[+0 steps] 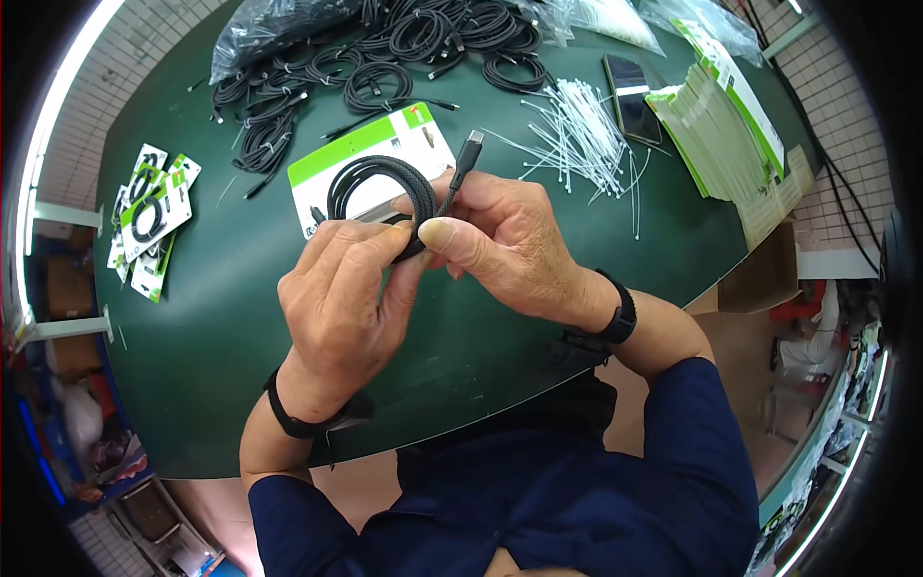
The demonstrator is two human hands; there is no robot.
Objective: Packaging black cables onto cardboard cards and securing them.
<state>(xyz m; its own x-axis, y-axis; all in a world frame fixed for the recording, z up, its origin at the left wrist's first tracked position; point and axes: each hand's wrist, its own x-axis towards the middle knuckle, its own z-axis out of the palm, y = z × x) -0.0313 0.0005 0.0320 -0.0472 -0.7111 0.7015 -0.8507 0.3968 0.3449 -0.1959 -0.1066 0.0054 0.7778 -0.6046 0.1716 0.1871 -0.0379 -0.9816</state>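
A coiled black braided cable (385, 165) is held up over the green table, in front of a green-and-white packaging card (361, 144) that lies flat. My left hand (348, 284) pinches the lower right side of the coil between thumb and fingers. From the right, my right hand (505, 245) grips the same part, its thumb laid across the cable. One metal-tipped plug (469, 152) sticks up above my right fingers. Another cable end shows at the coil's left, near the card's edge. My fingers hide the spot where the strands come together.
Many coiled black cables (413, 43) are heaped at the far side beside plastic bags. White cable ties (582, 130) lie spread right of the card, near a phone (632, 96). A stack of cards (716, 135) stands far right. Packed cables on cards (149, 219) are piled at left.
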